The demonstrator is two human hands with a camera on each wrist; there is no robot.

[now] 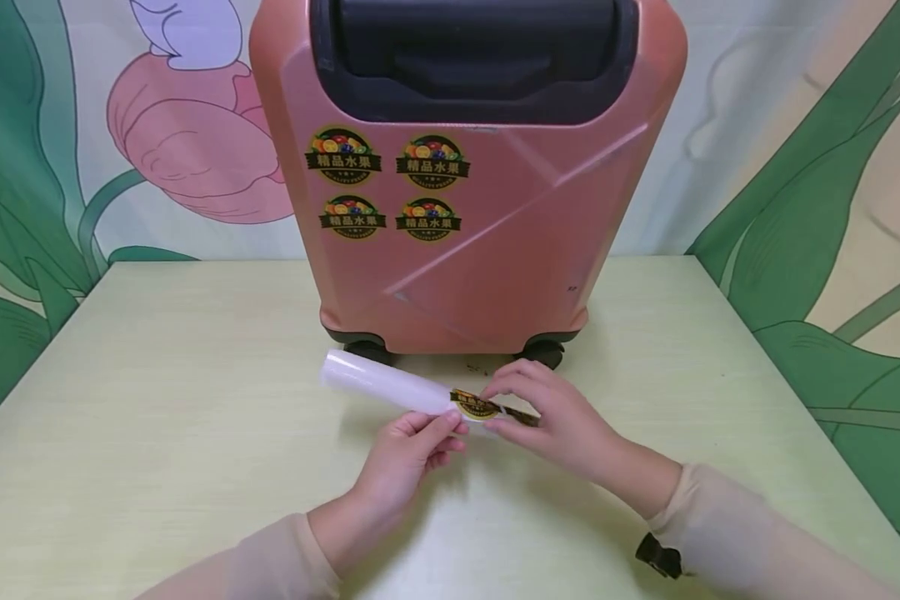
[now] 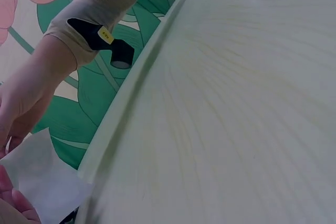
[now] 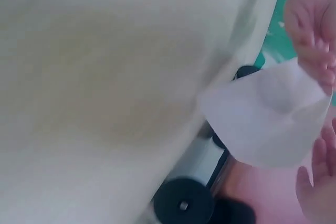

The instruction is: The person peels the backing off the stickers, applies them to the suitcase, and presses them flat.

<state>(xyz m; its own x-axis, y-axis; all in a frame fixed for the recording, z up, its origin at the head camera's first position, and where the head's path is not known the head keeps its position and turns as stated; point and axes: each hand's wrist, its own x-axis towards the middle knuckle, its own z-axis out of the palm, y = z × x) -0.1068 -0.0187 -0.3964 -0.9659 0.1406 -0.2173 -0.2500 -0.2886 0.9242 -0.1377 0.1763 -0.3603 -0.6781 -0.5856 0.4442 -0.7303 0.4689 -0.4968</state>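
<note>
My left hand (image 1: 412,458) grips the lower edge of a white, curled sticker sheet (image 1: 390,383) between thumb and fingers. On that sheet shows a black-and-gold fruit sticker (image 1: 474,403). My right hand (image 1: 562,417) bends its index finger and thumb around the sticker's right side, pinching there; the fingertip contact is partly hidden. Behind the hands stands a pink suitcase (image 1: 495,258) bearing several matching fruit stickers (image 1: 428,219) on its left half. The sheet's plain back (image 3: 268,114) faces the right wrist view, and its pale corner (image 2: 47,182) shows in the left wrist view.
The suitcase stands on dark wheels (image 1: 543,350) at the back of a pale table (image 1: 157,433). A backdrop printed with plants (image 1: 810,208) hangs behind and beside it. A black wrist camera (image 1: 658,556) sits by the right sleeve.
</note>
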